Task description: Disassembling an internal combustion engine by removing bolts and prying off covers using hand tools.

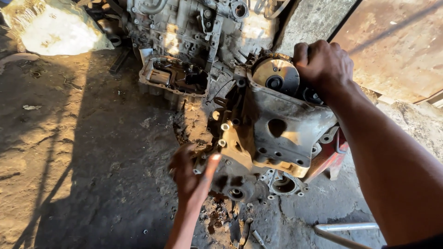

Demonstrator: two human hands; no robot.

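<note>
Fingers (pixel 308 48) of right hand (pixel 323 64) curled tight over top edge of engine block (pixel 277 124), knuckles up, gripping beside round pale pulley disc (pixel 276 76); fingertips hidden behind the casting. Fingers (pixel 211 167) of left hand (pixel 191 177) loosely spread, thumb pale-nailed, pressed flat vs lower flange of same block near small bolt bosses; palm side not visible, so cannot tell if anything pinched.

Block: grimy alu casting, tilted, resting on ground centre frame, btwn both hands. Oval hole in its side plate, round bearing bore (pixel 236 193) at bottom. Red part (pixel 330 157) tucked behind lower right edge, mostly hidden by block & right forearm.

Behind, upper centre: second engine casting (pixel 184 27) w/ open oily cavity (pixel 177 76), top cut off by frame edge.

Ground (pixel 83 152): packed dirt & cracked concrete, dusty, hard sun patches + long shadows on left. Dark oil stain & rusty debris (pixel 217 216) under block. Pale sack or tarp lump (pixel 55 27) top left, overexposed, hard to make out. Rusted metal sheet (pixel 392 46) leaning upper right, against rough grey wall. Shiny metal bar (pixel 344 228) bottom right, cut off by right arm. Dark tool-like piece (pixel 244 233) at bottom edge, poss. a wrench, too dim to tell.
</note>
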